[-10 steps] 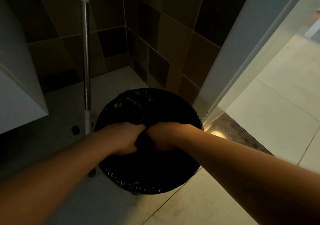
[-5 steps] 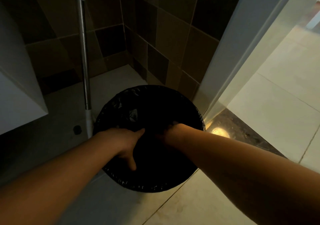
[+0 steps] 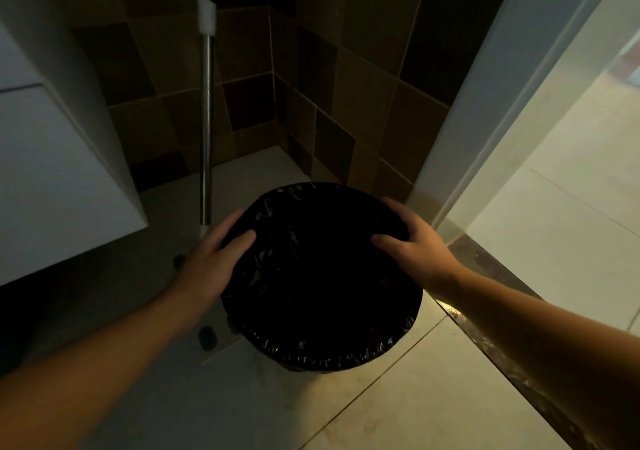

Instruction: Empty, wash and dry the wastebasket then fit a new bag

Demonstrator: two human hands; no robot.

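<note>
A round wastebasket [image 3: 322, 357] stands on the floor in the corner of a dim tiled room. A black plastic bag [image 3: 277, 269] lines it and is folded over the rim; the inside is too dark to see. My left hand [image 3: 211, 266] grips the left side of the rim, thumb inside and fingers outside. My right hand [image 3: 419, 248] grips the right side of the rim the same way.
A metal mop pole [image 3: 206, 137] stands just left of the basket against the brown tiled wall. A white cabinet [image 3: 52, 179] juts out at the left. On the right are a pale door frame [image 3: 485, 120] and a dark threshold strip [image 3: 491, 314], with brighter floor tiles beyond.
Both hands have left the middle of the basket, where they were close together on the bag, and moved apart to opposite sides of the rim. The view has tilted up.
</note>
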